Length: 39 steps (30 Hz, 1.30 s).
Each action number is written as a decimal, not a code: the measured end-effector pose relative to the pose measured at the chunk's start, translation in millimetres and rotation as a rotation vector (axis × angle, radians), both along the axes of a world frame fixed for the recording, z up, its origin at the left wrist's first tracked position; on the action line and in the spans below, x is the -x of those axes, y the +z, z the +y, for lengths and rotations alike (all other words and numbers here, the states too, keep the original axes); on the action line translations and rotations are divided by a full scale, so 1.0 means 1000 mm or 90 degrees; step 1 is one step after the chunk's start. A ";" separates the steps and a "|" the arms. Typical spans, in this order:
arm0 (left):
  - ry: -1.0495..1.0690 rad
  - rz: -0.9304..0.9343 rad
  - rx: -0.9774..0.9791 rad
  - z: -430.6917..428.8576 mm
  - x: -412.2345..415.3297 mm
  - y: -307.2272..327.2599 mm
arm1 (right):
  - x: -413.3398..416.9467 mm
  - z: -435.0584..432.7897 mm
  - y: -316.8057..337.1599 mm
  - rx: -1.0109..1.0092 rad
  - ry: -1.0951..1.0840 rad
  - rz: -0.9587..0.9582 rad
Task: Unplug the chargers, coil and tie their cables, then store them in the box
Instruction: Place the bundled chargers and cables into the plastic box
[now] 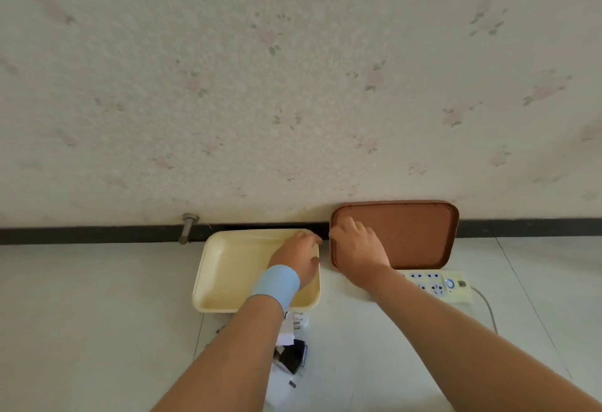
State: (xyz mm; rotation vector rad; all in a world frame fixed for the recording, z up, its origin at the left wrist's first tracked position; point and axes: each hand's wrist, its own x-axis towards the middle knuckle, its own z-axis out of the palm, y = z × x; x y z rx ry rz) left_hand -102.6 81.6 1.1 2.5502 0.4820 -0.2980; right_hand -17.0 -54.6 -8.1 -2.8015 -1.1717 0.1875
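Note:
A cream box (228, 268) lies on the floor by the wall. My left hand (298, 257), with a blue wristband, grips the box's far right rim. A brown lid (413, 236) leans against the wall just to the right. On its left edge my right hand (356, 249) has the fingers curled. A white power strip (439, 284) lies on the floor, partly hidden by my right forearm, and no plug shows in its visible sockets. A white charger (293, 327) and a black charger (293, 358) lie together on the floor beside my left forearm, their cables mostly hidden.
A metal door stop (187, 227) juts from the dark skirting left of the box. The strip's white cable (488, 307) runs off to the right across the pale floor tiles. The wall stands right behind both trays.

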 end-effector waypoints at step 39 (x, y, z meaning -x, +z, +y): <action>0.111 0.115 0.006 0.108 0.103 -0.041 | 0.066 0.075 -0.052 -0.043 -0.024 0.458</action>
